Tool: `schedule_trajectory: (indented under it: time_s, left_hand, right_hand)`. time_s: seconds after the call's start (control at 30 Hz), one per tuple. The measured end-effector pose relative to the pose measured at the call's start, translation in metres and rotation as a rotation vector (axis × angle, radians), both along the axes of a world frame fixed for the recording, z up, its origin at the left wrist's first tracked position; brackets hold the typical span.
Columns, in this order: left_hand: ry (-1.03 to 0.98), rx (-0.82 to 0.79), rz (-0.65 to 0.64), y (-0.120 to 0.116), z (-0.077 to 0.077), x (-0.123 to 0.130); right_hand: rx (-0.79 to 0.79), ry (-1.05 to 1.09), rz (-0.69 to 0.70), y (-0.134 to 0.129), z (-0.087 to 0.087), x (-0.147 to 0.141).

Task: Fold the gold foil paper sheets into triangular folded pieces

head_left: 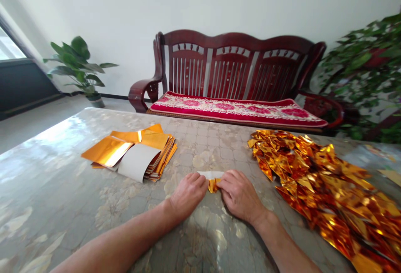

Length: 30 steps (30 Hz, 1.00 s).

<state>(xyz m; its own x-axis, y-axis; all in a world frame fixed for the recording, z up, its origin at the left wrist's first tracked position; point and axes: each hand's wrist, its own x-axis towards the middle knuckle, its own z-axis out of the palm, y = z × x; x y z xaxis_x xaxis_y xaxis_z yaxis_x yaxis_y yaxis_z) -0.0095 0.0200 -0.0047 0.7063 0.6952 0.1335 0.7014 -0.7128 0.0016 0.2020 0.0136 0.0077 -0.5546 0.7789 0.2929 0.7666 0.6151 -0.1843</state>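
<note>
Foil paper, right of sheet stack: light, creasable, I judge, best edge-held; left hand, right hand pinch opposite ends.

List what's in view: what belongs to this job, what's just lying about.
Likely the job's: sheet between left hand and right hand, stack of sheets, gold pile, table.

Likely just about: bench, mat, left plant, right plant, clear plastic.

Pinching white-and-gold paper between left hand and right hand over patterned tabletop | noting, clocked from paper: gold sheet stack at 9–10 o'clock; shiny gold heap at 3; dark wooden bench with red cushion at 12; potted plant at 10–11.
</note>
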Motion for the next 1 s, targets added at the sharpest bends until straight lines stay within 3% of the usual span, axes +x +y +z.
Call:
schedule_trajectory:
  time_s: [0.2,0.33,0.67,1.0]
  left_hand:
    - [-0.047,0.037,-0.01,-0.007,-0.003,0.001]
    - [-0.109,0.014,-0.01,-0.002,-0.003,0.0]
    - [-0.305,-0.17,0.185,0.014,0.002,0.001]
    - [-0.307,-0.196,0.235,0.026,0.006,0.0]
  right_hand:
    - [-0.005,0.049,0.022,0.0,-0.004,-0.003]
    - [-0.019,0.046,-0.044,0.003,-0.008,-0.004]
    - [-0.138,0.152,-0.119,0.013,-0.012,-0.006]
    - [-0.16,0.189,-0.283,0.02,-0.012,-0.005]
